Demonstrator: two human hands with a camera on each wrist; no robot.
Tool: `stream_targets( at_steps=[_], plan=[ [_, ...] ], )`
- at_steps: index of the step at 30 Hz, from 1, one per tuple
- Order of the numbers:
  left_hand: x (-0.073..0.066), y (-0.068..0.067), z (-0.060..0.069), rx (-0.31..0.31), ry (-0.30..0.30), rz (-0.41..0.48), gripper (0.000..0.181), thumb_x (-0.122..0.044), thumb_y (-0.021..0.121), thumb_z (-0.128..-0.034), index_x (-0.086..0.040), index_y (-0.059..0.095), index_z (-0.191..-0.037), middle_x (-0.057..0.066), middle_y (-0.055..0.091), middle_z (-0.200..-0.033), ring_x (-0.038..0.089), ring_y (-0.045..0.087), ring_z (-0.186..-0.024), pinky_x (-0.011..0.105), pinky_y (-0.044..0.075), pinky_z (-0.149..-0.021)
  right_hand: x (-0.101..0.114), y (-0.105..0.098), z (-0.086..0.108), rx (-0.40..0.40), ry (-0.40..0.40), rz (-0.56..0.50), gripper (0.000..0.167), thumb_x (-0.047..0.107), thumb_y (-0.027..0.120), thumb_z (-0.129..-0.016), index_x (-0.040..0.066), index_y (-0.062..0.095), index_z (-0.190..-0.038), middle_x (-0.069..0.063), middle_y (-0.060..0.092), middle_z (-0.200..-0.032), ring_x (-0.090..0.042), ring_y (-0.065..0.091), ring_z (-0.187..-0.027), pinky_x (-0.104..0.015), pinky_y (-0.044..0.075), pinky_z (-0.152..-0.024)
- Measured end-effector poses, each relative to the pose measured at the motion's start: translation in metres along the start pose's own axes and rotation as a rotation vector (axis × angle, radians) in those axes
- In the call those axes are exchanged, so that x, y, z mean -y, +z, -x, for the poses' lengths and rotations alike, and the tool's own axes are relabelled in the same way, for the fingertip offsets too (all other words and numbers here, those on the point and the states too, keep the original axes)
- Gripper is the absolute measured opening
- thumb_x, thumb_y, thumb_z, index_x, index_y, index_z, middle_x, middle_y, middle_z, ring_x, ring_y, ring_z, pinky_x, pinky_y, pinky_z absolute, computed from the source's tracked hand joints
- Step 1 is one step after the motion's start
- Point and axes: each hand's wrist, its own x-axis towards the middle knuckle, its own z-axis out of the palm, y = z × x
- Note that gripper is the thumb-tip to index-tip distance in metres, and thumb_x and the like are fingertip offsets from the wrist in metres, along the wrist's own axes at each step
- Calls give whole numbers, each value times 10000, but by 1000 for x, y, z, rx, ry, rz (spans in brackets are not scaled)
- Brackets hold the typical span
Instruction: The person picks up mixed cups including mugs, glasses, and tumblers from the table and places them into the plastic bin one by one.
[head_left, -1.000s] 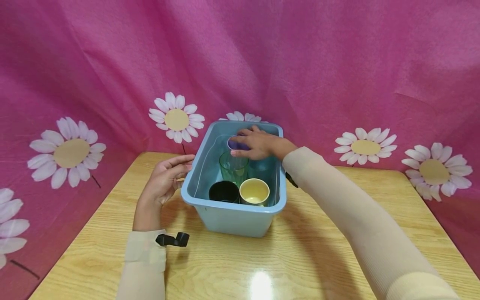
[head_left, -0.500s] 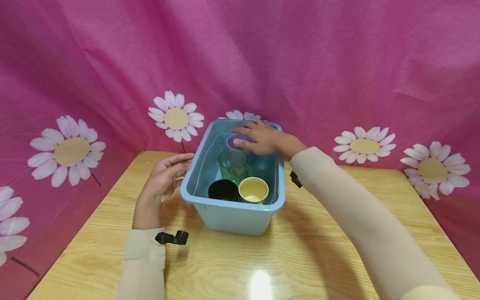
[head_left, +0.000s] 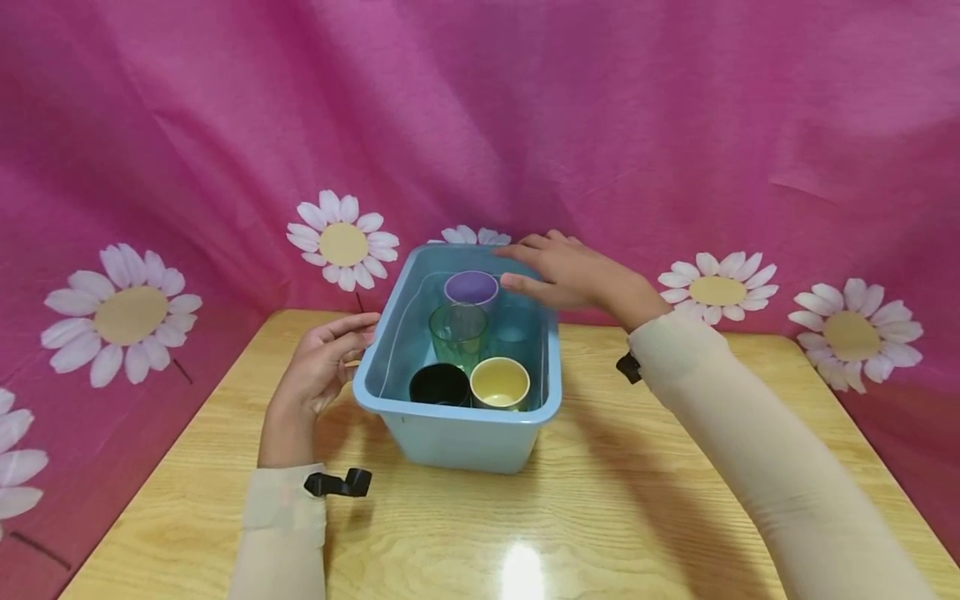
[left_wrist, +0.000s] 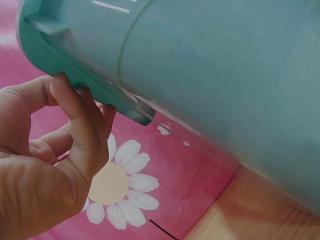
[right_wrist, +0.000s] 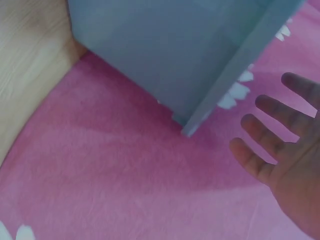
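A blue plastic tub [head_left: 457, 442] stands on the table. Inside it, a purple-lined cup [head_left: 471, 287] is at the back, with a green clear glass [head_left: 458, 333] just in front. Nearer the front wall sit a black cup [head_left: 439, 385] and a yellow cup [head_left: 500, 382] side by side. My left hand [head_left: 318, 367] touches the tub's left rim from outside, its fingertips at the rim's edge [left_wrist: 95, 95] in the left wrist view. Over the tub's back right corner, my right hand [head_left: 577, 271] has spread fingers and holds nothing; the right wrist view shows its bare palm [right_wrist: 300, 175].
The wooden table [head_left: 615, 500] extends around the tub. A pink cloth [head_left: 600, 125] with printed daisies hangs close behind it and along both sides. Black camera mounts [head_left: 341, 482] sit on both wrists.
My right hand has let go of the purple-lined cup and moved up and right, out over the tub's right rim. The left hand stays at the left rim.
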Motion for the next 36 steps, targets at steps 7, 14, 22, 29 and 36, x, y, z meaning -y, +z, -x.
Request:
stream_targets(
  at_steps=[7,14,22,29,36],
  plan=[
    [1,-4,1,18,21,13,440,-91,644,-1007,65,551,-1408,-9,753,-1012,143,740,-856,338,625,-794,-13,-1,35,-65,11,16,683,641,439,-1022,243,411,-1577,-112,493,-1505,-364,414,-1370,-629,318,-1148],
    [-1,-6,4,32,23,41,296,-76,643,-1005,-26,683,-1294,-10,756,-989,137,736,-825,332,629,-773,-28,4,69,-100,56,-3,667,573,468,-1040,194,393,-1585,-135,486,-1507,-386,395,-1418,-659,238,-1188],
    [-5,-8,4,21,28,2,275,-91,652,-1002,-57,701,-1270,-26,753,-999,133,744,-837,328,630,-753,-37,17,106,-155,97,-30,622,528,498,-1046,171,450,-1553,-131,508,-1489,-375,448,-1376,-607,351,-1135],
    [-13,-8,9,-57,36,-190,425,-160,672,-995,17,605,-1376,-50,718,-1034,113,687,-816,248,614,-712,-35,29,127,-180,129,-54,595,478,523,-1052,169,447,-1554,-136,512,-1477,-387,459,-1358,-629,342,-1120],
    [-29,1,19,-140,173,-726,495,-308,638,-1014,-22,588,-1415,145,592,-1370,299,569,-1208,469,524,-1032,-23,36,138,-168,160,-43,682,547,522,-1029,226,346,-1605,-118,375,-1588,-441,333,-1429,-703,260,-1129]
  ],
)
